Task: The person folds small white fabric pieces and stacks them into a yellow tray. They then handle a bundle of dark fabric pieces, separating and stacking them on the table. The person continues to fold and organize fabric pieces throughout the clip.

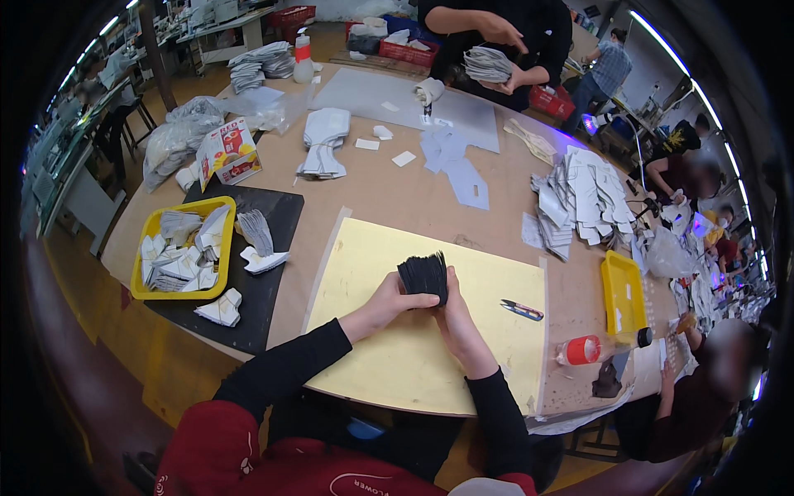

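Note:
Between my two hands, over the yellow sheet [372, 364], stands a thick stack of black cut pieces [423, 279], its layered edges facing up. My left hand [393, 304] grips the stack from the left, with the thumb laid across its lower front. Against its right side presses my right hand [455, 312], the fingers partly hidden behind the stack. Thread snips [522, 310] with dark handles lie on the yellow sheet, right of my right hand.
At left, a yellow basket [225, 248] of white bundles sits on a black mat [277, 223]. White piece stacks [587, 198], a yellow tray [612, 289] and a bottle [581, 350] stand right. Across the table another person [529, 33] holds a bundle [488, 64].

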A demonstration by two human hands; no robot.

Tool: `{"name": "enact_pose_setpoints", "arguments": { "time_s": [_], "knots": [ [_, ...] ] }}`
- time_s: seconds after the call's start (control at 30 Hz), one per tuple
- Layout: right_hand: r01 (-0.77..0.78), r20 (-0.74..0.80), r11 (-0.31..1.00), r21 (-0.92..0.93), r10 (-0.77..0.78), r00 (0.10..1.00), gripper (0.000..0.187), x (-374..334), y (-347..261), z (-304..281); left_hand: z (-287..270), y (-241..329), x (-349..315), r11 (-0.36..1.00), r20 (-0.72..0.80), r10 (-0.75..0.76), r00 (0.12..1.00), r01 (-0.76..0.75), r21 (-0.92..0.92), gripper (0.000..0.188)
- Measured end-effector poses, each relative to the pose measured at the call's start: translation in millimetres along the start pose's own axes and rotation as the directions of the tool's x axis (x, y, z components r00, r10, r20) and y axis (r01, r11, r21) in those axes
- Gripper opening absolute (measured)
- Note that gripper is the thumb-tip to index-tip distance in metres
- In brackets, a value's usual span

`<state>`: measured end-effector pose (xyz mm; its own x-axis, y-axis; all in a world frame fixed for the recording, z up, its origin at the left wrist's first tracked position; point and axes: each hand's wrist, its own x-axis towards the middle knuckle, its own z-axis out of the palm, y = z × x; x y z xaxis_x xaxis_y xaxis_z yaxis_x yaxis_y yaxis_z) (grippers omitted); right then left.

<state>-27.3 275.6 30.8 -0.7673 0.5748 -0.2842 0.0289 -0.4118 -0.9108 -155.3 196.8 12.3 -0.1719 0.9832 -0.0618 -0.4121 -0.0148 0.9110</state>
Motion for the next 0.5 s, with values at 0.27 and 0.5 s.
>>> {"name": "enact_pose_setpoints", "arguments": {
  "time_s": [0.27, 0.5],
  "knots": [
    [0.274, -0.202, 0.871, -0.408, -0.379, 0.903, 0.050, 13, 11, -16, 10, 8, -4, 0.979, -0.080, -0.068, 0.995, 0.051, -0.198, 0.044],
    [0.585, -0.308, 0.801, -0.125, -0.592, 0.745, 0.091, -15, -40, 2, 8, 17, -1, 0.980, -0.127, -0.017, 0.992, -0.009, -0.201, 0.040]
  ]
}}
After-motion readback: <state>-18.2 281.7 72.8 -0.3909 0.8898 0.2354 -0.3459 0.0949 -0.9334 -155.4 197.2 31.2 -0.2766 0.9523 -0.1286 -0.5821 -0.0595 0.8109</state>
